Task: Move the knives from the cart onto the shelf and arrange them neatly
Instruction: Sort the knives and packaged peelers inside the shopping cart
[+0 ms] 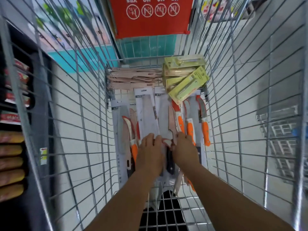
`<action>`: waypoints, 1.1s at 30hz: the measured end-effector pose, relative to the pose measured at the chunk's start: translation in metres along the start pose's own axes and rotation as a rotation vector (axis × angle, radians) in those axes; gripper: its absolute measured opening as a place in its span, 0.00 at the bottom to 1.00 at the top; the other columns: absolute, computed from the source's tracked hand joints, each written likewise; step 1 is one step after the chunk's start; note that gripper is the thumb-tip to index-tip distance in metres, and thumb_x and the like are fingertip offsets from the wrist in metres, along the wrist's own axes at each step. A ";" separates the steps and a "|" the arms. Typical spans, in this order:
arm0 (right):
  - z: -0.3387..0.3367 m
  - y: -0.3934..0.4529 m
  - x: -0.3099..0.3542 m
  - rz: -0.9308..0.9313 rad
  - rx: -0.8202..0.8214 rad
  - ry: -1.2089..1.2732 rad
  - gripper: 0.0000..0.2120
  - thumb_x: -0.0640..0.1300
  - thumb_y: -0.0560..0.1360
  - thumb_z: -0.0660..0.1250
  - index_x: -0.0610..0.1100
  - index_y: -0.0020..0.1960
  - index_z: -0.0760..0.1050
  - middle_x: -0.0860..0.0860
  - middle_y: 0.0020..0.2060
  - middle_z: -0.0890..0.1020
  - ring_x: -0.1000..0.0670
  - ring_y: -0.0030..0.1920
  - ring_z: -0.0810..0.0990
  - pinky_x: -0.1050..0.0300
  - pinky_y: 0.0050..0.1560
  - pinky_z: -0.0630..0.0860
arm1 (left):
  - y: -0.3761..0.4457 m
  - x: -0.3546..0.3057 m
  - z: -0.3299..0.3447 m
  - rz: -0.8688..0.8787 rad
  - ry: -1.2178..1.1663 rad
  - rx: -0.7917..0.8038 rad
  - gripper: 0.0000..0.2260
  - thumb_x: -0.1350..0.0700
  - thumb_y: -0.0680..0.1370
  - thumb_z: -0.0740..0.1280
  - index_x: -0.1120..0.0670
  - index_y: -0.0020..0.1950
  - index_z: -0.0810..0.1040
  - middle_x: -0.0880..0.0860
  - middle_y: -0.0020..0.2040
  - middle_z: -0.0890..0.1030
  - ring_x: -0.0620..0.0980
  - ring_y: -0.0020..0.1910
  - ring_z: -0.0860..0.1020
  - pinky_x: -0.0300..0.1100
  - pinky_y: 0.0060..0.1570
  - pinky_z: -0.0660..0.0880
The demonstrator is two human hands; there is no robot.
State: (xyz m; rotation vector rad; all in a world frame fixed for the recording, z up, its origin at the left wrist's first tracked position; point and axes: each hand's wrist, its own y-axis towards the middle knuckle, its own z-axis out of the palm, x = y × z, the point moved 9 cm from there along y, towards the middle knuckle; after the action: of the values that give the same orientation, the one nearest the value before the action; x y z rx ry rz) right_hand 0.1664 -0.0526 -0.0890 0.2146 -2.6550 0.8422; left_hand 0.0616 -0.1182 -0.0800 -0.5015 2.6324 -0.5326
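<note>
I look down into a wire cart point(86, 114) whose bottom is covered with packaged knives. Large knives on white cards point(146, 110) lie in the middle. Orange-handled knives point(204, 124) lie to the right and one at the left point(131, 135). Pink sheathed knives point(133, 77) are stacked at the far end beside yellow-carded knives point(185, 75). My left hand point(150, 152) rests on the white-carded knives with its fingers curled over them. Just to its right, my right hand point(185, 150) curls its fingers round a pink knife point(171, 129). A black-handled knife point(170, 162) lies between my wrists.
A red sign panel point(151, 15) hangs at the cart's far end. A dark store shelf point(15, 114) with red and yellow packaged goods stands to the left. White tiled floor shows through the cart mesh on both sides.
</note>
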 end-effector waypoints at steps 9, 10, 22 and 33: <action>0.015 -0.015 -0.016 0.133 0.094 0.070 0.13 0.42 0.74 0.68 0.39 0.55 0.68 0.49 0.41 0.76 0.44 0.46 0.79 0.60 0.32 0.67 | -0.016 0.014 -0.002 -0.127 -0.137 0.012 0.29 0.51 0.76 0.67 0.50 0.74 0.58 0.55 0.68 0.63 0.54 0.67 0.59 0.44 0.66 0.60; 0.015 -0.014 -0.015 0.123 0.100 0.060 0.13 0.41 0.74 0.68 0.39 0.55 0.69 0.48 0.40 0.76 0.45 0.43 0.79 0.61 0.30 0.64 | -0.018 0.013 -0.002 -0.133 -0.142 0.014 0.29 0.51 0.76 0.67 0.50 0.74 0.58 0.55 0.68 0.62 0.54 0.67 0.59 0.44 0.66 0.60; 0.017 -0.014 -0.034 0.152 0.114 0.171 0.16 0.57 0.75 0.66 0.42 0.43 0.74 0.48 0.33 0.78 0.46 0.37 0.79 0.57 0.39 0.71 | -0.031 0.063 -0.017 -0.398 -0.105 -0.103 0.21 0.53 0.78 0.64 0.52 0.70 0.64 0.57 0.65 0.66 0.56 0.61 0.66 0.46 0.61 0.68; 0.007 0.001 -0.019 0.231 -0.044 0.306 0.16 0.51 0.76 0.62 0.40 0.37 0.75 0.45 0.30 0.78 0.45 0.33 0.78 0.60 0.30 0.65 | -0.041 0.102 -0.008 -0.658 -0.435 -0.126 0.18 0.47 0.81 0.57 0.57 0.65 0.64 0.59 0.60 0.67 0.60 0.54 0.74 0.52 0.49 0.75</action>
State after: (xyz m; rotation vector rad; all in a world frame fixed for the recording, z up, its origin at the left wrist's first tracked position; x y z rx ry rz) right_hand 0.1817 -0.0556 -0.1020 -0.2203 -2.4336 0.8100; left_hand -0.0177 -0.1940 -0.0872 -1.3721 2.0558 -0.3822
